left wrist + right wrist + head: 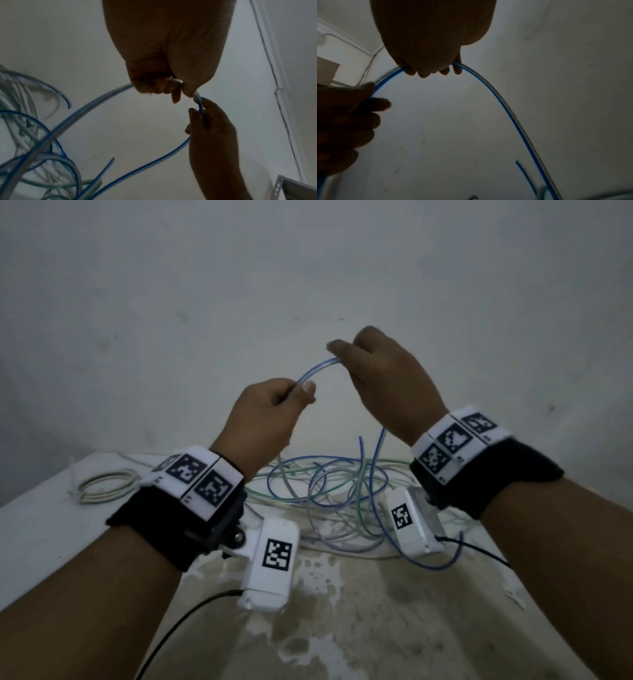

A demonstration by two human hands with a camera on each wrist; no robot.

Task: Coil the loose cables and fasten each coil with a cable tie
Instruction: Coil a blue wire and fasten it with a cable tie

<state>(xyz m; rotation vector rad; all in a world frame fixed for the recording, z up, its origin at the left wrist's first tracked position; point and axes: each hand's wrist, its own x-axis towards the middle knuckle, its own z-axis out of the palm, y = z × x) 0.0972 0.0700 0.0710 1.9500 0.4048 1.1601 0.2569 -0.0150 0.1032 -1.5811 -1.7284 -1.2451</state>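
While both hands are raised | left hand (270,405) and right hand (380,371) pinch blue cable (317,368) above surface (51,529) | done: white coil (102,486), tied | left: tangled cables (329,494)

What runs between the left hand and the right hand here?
A short arc of the blue-and-clear cable spans from the left hand to the right hand; nothing else lies between them. The head view shows it best.
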